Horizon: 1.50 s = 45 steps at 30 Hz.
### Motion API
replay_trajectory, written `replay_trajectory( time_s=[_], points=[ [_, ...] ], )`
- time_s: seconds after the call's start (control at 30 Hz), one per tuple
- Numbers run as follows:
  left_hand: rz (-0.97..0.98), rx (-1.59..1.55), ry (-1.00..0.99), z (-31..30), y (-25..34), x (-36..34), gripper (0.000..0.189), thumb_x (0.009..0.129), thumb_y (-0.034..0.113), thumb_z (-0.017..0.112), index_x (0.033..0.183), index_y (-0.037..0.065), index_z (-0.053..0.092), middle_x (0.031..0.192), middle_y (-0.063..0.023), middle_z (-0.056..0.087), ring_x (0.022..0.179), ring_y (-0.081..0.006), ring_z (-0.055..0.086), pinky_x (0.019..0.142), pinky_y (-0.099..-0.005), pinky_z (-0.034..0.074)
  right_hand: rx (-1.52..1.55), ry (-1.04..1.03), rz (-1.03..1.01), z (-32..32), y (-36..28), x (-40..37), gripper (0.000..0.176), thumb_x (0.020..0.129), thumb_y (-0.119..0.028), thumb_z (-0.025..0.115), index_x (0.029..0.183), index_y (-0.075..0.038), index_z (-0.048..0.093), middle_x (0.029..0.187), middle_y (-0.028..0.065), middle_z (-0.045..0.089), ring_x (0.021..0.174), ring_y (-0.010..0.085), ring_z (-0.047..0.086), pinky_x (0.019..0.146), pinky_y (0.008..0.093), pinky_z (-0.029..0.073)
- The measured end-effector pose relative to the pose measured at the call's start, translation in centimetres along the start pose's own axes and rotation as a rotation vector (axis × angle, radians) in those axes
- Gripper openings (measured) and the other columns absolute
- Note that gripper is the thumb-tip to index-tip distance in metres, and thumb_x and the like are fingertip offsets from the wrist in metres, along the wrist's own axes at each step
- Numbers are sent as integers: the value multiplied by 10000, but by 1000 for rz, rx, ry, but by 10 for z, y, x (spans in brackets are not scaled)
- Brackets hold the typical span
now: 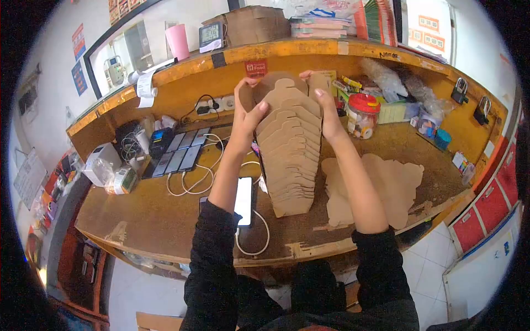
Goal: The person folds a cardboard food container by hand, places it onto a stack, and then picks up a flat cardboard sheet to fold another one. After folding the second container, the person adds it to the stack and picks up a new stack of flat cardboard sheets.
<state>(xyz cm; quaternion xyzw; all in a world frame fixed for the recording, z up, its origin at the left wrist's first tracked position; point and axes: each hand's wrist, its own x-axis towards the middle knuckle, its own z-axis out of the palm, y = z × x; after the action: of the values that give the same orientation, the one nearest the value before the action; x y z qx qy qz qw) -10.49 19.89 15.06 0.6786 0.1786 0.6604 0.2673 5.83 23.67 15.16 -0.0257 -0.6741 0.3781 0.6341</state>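
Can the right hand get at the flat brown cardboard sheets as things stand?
Likely not, while the right hand holds the tall nested brown cardboard stack; nothing seems to lie on the sheets.

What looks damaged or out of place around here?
The front edge of the desk looks damaged: pale patches suggest its brown surface has worn away. A white paper strip dangles untidily off the shelf at left. The held cardboard stack shows nothing odd.
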Motion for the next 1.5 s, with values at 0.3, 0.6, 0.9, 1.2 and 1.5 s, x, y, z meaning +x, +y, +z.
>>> replay_trajectory(
  time_s=[0.3,0.6,0.9,1.2,1.5],
  points=[
    [-83,83,-56,20,15,3,511,824,431,390,1171,67,298,1132,-86,351,1084,-186,316,927,-298,221,7,25,59,-10,6,-11,388,791,-286,354,1083,-30,370,1055,63,375,1023,158,323,902,274,219],
    [-182,270,160,-2,51,-63,610,815,417,396,1305,162,136,1315,-95,223,1185,-240,261,946,-358,225,-1191,-528,386,-99,-68,-143,568,622,-217,633,1114,-2,448,1098,178,469,1031,292,429,892,358,326],
    [-93,315,430,19,46,-157,368,766,95,492,1109,-13,416,1150,-140,435,1085,-242,401,906,-316,294,-1646,-410,526,-128,-81,-239,155,718,-137,522,759,6,566,656,184,545,624,336,527,567,395,422],
    [23,334,-293,133,39,-197,717,656,345,640,1233,86,301,1318,-191,169,1219,-362,149,958,-450,183,-899,-232,720,-14,-187,-207,210,785,-179,476,821,2,576,816,147,559,764,182,555,574,297,392],
    [-427,-269,36,150,86,-224,464,758,210,577,1119,-22,398,1182,-156,425,1069,-196,420,884,-309,315,128,181,587,48,-185,-263,632,638,-268,599,1150,23,370,1147,135,425,1059,267,406,890,354,323]
  ],
)
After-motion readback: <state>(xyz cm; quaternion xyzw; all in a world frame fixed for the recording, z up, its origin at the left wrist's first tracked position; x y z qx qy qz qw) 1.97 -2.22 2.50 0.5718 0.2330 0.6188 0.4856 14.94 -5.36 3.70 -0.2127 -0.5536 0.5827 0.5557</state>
